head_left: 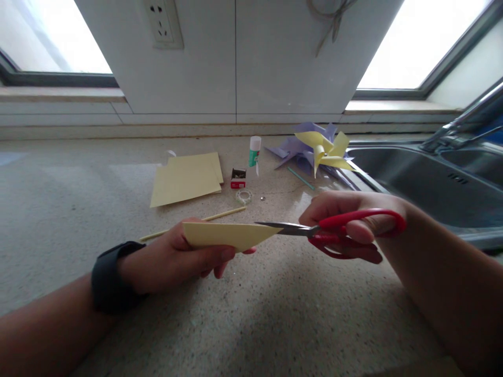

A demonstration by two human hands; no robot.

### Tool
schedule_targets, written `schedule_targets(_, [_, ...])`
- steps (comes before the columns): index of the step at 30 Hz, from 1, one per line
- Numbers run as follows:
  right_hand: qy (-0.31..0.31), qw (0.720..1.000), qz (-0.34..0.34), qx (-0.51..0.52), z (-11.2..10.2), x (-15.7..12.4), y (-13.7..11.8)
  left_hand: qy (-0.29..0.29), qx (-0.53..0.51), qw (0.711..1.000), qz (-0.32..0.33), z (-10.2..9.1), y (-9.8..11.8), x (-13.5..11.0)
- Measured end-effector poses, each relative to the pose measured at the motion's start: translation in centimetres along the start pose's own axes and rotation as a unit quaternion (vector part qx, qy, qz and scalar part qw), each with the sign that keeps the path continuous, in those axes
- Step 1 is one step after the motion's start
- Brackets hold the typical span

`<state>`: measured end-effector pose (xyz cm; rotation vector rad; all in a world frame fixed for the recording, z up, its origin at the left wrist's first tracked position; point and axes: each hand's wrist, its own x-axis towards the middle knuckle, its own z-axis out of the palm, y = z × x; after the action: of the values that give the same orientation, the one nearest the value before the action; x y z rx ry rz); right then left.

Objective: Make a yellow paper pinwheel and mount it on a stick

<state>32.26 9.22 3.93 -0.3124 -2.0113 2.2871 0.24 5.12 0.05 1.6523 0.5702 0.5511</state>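
My left hand [196, 259] pinches a piece of yellow paper [223, 235] between thumb and fingers, held above the counter. A dark band circles that wrist. Through the red handles of a pair of scissors [334, 228], my right hand [357, 220] keeps its fingers wrapped. The scissor blades point left and meet the paper's right corner. Behind the left hand lies a thin yellow stick [223, 213], partly hidden by the hand.
Yellow sheets [188, 178] lie at the back left. Near them are a glue stick [254, 152], a small red box [238, 179] and a tape roll [243, 196]. Yellow and purple pinwheels [324, 149] and a green stick [301, 178] lie beside the sink [424, 183].
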Motion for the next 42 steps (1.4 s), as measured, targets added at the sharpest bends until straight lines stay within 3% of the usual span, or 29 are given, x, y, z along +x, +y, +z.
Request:
schedule_targets(13, [0.065,0.996,0.061,-0.022,0.4,-0.5,-0.3,0.032,-0.001,0.999,-0.012,0.0,-0.6,-0.2])
schedule_targets(21, [0.042,0.998,0.055,-0.004,0.5,0.2,-0.4,0.053,-0.094,0.994,-0.035,0.3,-0.3,0.1])
schedule_targets(25, [0.033,0.999,0.029,0.006,0.6,0.4,-0.1,0.050,-0.044,0.998,-0.012,0.4,-0.4,0.1])
schedule_targets(31, [0.008,0.997,0.075,0.025,0.5,0.6,0.1,0.002,0.042,0.999,0.017,0.2,0.5,0.2])
schedule_targets(37, [-0.044,0.998,0.019,0.029,0.5,0.9,-0.2,-0.019,0.109,0.992,0.054,-0.1,0.7,0.3])
schedule_targets(42, [0.000,0.997,0.077,0.025,0.7,0.8,-0.3,-0.018,0.133,0.989,0.055,-0.1,0.9,0.4])
